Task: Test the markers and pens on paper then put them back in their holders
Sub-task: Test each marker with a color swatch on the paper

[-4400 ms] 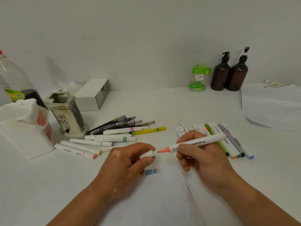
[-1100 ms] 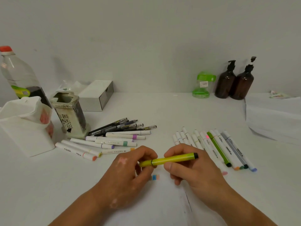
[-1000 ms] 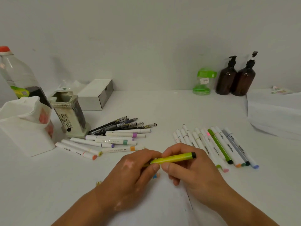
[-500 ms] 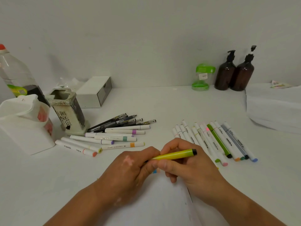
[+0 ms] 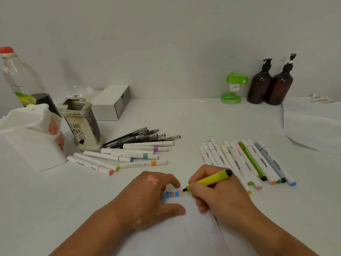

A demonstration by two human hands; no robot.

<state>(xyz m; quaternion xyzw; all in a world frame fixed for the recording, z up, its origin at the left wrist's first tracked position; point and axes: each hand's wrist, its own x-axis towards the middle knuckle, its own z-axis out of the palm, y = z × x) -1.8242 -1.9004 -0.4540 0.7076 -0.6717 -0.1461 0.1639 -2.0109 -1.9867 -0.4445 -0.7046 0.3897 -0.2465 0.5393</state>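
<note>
Having uncapped the yellow-green marker (image 5: pixel 210 179), the right hand (image 5: pixel 219 196) pinches it tip-down beside the swatches (image 5: pixel 174 194), spread left hand (image 5: pixel 147 198) steadying the paper (image 5: pixel 166 237).

Two brown pump bottles (image 5: pixel 259 87) and a green plastic jar (image 5: pixel 231 93) stand at the wall; a clear red-capped bottle (image 5: pixel 20 78) far left.

White table (image 5: pixel 203 117). Loose markers (image 5: pixel 129 156) and black pens (image 5: pixel 140 137) beyond left hand (image 5: pixel 147 198); marker row (image 5: pixel 245 159) beyond right hand (image 5: pixel 217 196). Paper (image 5: pixel 184 233) beneath both.
</note>
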